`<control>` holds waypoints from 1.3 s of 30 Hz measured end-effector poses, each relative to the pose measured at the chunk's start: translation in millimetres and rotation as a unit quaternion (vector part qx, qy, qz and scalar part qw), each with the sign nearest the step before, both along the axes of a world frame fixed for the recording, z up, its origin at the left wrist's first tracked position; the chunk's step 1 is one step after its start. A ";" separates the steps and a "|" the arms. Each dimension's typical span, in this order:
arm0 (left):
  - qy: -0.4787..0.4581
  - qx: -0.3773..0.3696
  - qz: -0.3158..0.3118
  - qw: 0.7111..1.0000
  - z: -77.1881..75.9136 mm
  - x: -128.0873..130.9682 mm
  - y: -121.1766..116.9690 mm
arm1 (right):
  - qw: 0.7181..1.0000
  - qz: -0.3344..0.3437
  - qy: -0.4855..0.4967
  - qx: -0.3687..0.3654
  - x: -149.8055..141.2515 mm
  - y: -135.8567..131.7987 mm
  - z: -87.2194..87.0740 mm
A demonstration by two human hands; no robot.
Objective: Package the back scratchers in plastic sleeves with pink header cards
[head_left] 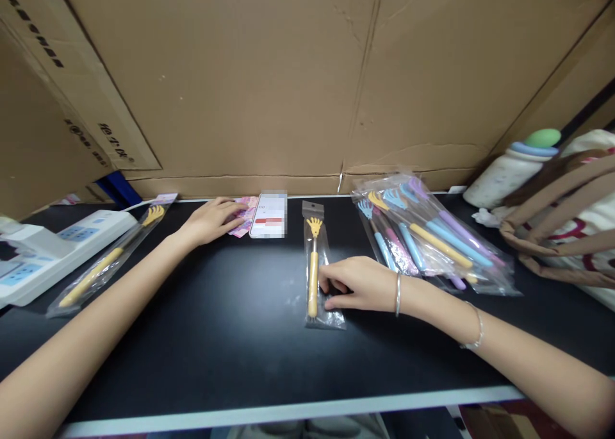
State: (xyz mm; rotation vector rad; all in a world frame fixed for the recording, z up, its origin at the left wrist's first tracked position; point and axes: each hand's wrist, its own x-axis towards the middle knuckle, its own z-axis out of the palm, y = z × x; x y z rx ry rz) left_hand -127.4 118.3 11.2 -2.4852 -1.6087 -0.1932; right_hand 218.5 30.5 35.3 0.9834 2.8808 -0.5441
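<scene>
A yellow back scratcher (313,279) in a clear plastic bag lies upright in view at the middle of the black table. My right hand (360,284) is at the bag's right edge, fingertips touching the plastic beside the handle. Its fingers are bent, with a gap between forefinger and thumb. Farther left, my left hand (211,222) lies with fingers stretched over a small stack of pink printed cards (246,209), partly covering them. A white phone (268,215) with its screen lit rests against the cards' right side; part of the screen is blurred.
Bagged back scratchers (423,234) in several colours are piled at the right. Another bagged yellow one (113,259) lies left, beside a white power strip (72,240). A white bottle (504,173) and a bag with brown handles (567,221) stand far right. Cardboard walls (250,74) enclose the back.
</scene>
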 end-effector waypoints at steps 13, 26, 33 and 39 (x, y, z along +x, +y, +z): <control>0.079 0.047 0.040 0.995 3.8 1.7 -5.6 | 1.000 -0.006 -0.001 0.004 -0.4 -1.3 -1.6; 0.088 0.058 0.043 0.993 -1.2 -1.5 -4.9 | 0.999 -0.007 -0.020 0.050 -3.1 -2.1 0.1; 0.086 0.126 0.096 0.984 4.0 4.2 -13.9 | 0.998 -0.007 -0.034 0.054 -5.0 -3.9 2.0; -0.226 0.186 0.208 0.933 18.9 22.2 -21.1 | 0.996 0.008 -0.046 0.078 -3.8 -3.9 3.1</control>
